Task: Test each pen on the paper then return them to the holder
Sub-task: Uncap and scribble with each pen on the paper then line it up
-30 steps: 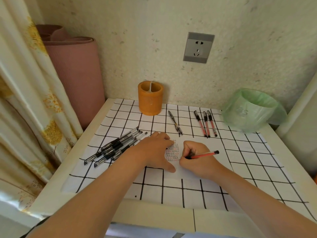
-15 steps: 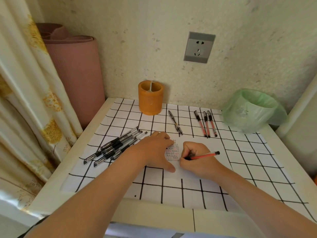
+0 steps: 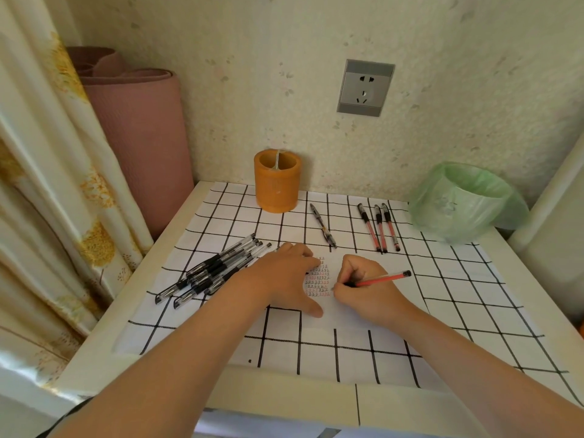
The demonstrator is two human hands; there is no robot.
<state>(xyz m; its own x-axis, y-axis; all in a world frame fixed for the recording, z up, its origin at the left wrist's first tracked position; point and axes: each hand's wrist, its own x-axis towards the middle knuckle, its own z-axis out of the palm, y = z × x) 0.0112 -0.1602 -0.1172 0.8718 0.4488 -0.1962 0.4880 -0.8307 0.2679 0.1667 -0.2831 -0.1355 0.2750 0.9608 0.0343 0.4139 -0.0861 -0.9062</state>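
My right hand (image 3: 368,287) grips a red pen (image 3: 384,279), its tip down on a white paper (image 3: 341,314) beside rows of small red and black marks (image 3: 319,281). My left hand (image 3: 286,275) lies flat on the paper's left part, fingers straight. An orange pen holder (image 3: 276,184) stands at the back by the wall. Several black pens (image 3: 218,268) lie in a pile to the left. Three red pens (image 3: 379,227) lie side by side at the back right, and a single dark pen (image 3: 323,225) lies between them and the holder.
A black-grid cloth (image 3: 458,289) covers the small table. A bin lined with a green bag (image 3: 467,200) sits at the back right corner. A rolled pink mat (image 3: 139,134) and a curtain (image 3: 41,184) stand on the left. A wall socket (image 3: 365,87) is above.
My right hand with the red pen has shifted very slightly over the marks on the paper. The left hand has stayed in place.
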